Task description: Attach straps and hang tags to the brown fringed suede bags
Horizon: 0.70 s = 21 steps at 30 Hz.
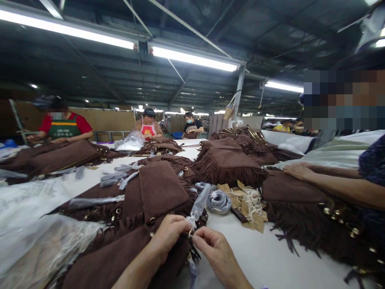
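1. Presently, the bench (pixel 258 257) carries brown fringed bags (pixel 162 188).
2. Above the nearest bags, the left hand (pixel 170 233) pinches a plastic-wrapped strap's (pixel 200 202) lower end.
3. The right hand (pixel 215 249) is pinched closed just beside; on what, I cannot tell.
4. Probably the strap's end is being worked; next move needs fine touch.

White table (pixel 270 257), brown fringed bags (pixel 164 188) piled mid-table, more stacked behind and at right, coiled wrapped strap (pixel 219 201) beside kraft tags (pixel 255 221) with white strings (pixel 254 202), wrapped straps (pixel 113 177) left of center, clear plastic (pixel 27 208) near left.
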{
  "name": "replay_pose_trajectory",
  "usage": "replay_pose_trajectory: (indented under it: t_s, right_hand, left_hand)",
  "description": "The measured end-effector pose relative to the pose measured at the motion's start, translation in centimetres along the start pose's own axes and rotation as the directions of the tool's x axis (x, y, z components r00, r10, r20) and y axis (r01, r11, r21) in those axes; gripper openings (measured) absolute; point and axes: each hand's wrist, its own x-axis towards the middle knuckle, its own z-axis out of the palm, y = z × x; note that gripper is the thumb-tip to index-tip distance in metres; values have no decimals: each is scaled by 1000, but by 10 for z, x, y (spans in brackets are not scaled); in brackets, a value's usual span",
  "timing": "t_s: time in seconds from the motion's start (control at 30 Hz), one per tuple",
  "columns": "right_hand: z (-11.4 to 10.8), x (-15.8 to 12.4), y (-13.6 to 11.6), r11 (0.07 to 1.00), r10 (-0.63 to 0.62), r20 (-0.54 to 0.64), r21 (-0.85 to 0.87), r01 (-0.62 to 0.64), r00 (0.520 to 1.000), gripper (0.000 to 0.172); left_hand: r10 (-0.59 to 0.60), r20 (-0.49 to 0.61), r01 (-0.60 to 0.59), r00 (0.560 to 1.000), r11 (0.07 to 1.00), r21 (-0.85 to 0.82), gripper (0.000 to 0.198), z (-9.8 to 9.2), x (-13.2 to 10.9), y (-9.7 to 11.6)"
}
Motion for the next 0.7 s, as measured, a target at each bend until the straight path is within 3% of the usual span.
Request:
replay_pose_trajectory:
  t_s: [0.17, 0.4, 0.7]
  right_hand:
    - [-1, 3, 2, 998, 9, 22, 66, -10, 1000, 31]
    - [-4, 3, 14, 986, 120, 68, 109, -127, 990, 42]
    - [10, 7, 21, 991, 11, -10, 135, -9, 1000, 42]
  left_hand:
    - [-5, -20, 4, 1000, 1000, -17, 15, -1, -2, 3]
    - [10, -13, -10, 1000, 1000, -27, 15, -3, -2, 5]
    - [19, -30, -19, 999, 1000, -13, 15, -4, 1, 1]
